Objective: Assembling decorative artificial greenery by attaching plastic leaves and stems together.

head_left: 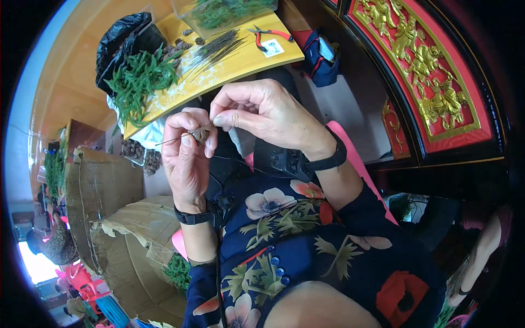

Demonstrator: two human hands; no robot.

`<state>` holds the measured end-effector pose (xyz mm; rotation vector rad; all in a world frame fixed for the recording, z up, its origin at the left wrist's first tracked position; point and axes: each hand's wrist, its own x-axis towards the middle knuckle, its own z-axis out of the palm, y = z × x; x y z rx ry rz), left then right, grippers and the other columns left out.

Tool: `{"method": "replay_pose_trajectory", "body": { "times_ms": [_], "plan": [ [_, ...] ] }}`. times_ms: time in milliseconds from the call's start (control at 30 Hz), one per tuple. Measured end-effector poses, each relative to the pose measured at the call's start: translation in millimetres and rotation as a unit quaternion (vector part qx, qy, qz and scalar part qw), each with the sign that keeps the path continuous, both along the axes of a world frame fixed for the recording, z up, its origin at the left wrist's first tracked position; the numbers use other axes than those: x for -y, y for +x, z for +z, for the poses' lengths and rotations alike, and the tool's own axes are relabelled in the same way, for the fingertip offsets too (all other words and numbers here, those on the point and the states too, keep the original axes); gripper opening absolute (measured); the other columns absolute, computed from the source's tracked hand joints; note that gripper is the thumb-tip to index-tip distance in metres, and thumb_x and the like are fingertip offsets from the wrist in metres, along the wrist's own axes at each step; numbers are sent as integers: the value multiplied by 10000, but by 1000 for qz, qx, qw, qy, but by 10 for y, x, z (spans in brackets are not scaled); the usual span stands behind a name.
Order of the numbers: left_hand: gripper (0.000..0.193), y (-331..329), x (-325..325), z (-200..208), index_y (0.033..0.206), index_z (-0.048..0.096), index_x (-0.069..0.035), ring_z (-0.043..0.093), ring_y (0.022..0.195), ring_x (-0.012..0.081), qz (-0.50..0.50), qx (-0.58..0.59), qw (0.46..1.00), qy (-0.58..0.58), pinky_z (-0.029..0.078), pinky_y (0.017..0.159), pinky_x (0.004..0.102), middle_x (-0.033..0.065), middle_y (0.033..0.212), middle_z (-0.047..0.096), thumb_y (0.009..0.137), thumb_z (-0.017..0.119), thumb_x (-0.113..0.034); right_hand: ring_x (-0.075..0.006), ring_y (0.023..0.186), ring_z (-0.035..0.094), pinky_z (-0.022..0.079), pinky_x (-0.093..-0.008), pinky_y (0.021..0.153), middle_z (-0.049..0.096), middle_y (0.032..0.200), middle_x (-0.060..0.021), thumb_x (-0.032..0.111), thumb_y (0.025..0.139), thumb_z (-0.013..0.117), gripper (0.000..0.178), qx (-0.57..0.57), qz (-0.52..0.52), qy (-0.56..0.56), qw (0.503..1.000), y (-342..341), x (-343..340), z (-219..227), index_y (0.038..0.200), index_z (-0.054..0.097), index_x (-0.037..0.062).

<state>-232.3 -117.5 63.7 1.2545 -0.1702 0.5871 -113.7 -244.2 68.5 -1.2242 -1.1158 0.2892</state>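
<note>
A small brown pine cone [200,135] is gripped between the thumb and fingers of my left hand [186,161]. From it a thin dark wire [174,140] sticks out to the left, past my fingers. My right hand [262,112] is closed in a pinch just right of the cone, its thumb and fingertips close to my left fingers. Whatever lies in that pinch is too small to make out. Both hands are raised above my lap, in front of the table's near edge.
On the yellow table [240,65] lie dark wires [216,50], red-handled pliers [268,38], green sprigs [142,79] and a clear bin [229,16] of greenery. A black bag [117,44] stands left. Cardboard [136,246] is at my left, a carved panel [424,65] right. Another person's arm [481,254] shows lower right.
</note>
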Motion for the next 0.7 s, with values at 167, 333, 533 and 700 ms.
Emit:
{"method": "replay_pose_trajectory", "body": {
  "times_ms": [167,333,533,700],
  "plan": [
    [251,8,-20,-19,995,474,-53,442,661,127,-32,-7,999,-4,350,541,198,94,937,486,895,565,-265,-35,661,527,442,-190,582,594,728,15,41,828,621,50,0,-5,-15,1000,11,30,42,854,622,-2],
    [227,17,-9,-10,992,474,-52,440,659,121,-49,-39,998,-23,350,540,198,110,982,506,908,540,-253,-73,653,560,453,-217,581,608,731,-14,45,810,636,56,22,-30,-13,999,36,81,92,841,620,1],
    [172,13,10,43,970,478,-54,444,660,111,-62,-68,995,-43,349,545,196,132,1005,544,917,512,-214,-178,643,598,454,-269,562,600,721,-81,35,774,646,62,216,-128,19,968,65,122,156,807,601,7],
    [123,12,-1,51,943,479,-59,465,689,106,-66,-89,992,-62,339,546,190,136,987,568,923,491,-180,-191,633,589,444,-277,556,584,711,-85,22,782,627,50,247,-160,-1,956,22,105,172,793,581,4]
  ]
}}
